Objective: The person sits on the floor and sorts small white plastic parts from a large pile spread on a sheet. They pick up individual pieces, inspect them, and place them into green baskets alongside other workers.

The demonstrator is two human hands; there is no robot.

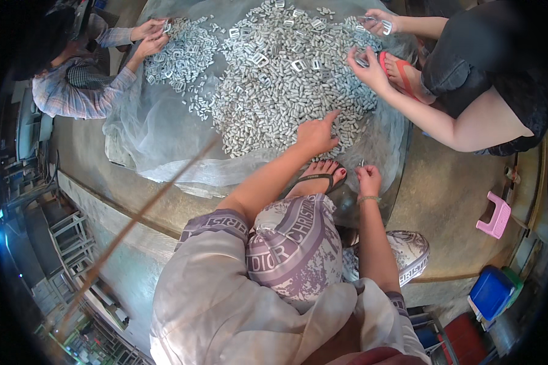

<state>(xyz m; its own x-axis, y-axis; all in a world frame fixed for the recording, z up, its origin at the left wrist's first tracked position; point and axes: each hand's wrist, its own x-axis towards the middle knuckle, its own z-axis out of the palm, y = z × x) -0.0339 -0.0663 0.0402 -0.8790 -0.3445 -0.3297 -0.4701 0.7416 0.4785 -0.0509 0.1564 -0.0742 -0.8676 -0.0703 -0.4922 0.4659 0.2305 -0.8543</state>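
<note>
My left hand (316, 135) reaches over the near right part of a wide heap of small silvery metal pieces (268, 109). Its index finger is stretched out toward the heap, and the other fingers are partly hidden. Beside my sandalled foot, my right hand (369, 180) is closed in a pinch, with a tiny metallic piece (362, 163) showing at the fingertips. Several frame-shaped metal buckles (260, 59) lie scattered on top of the heap. Beneath it all is a translucent plastic sheet (141, 121).
At the far left a co-worker's hands (152, 38) work by a smaller pile of buckles (179, 58). Another person's hands (374, 67) hold metal pieces at the far right. A pink stool (496, 215) and a blue bin (492, 293) stand to the right. A thin brown cord or rod (143, 213) crosses the left side.
</note>
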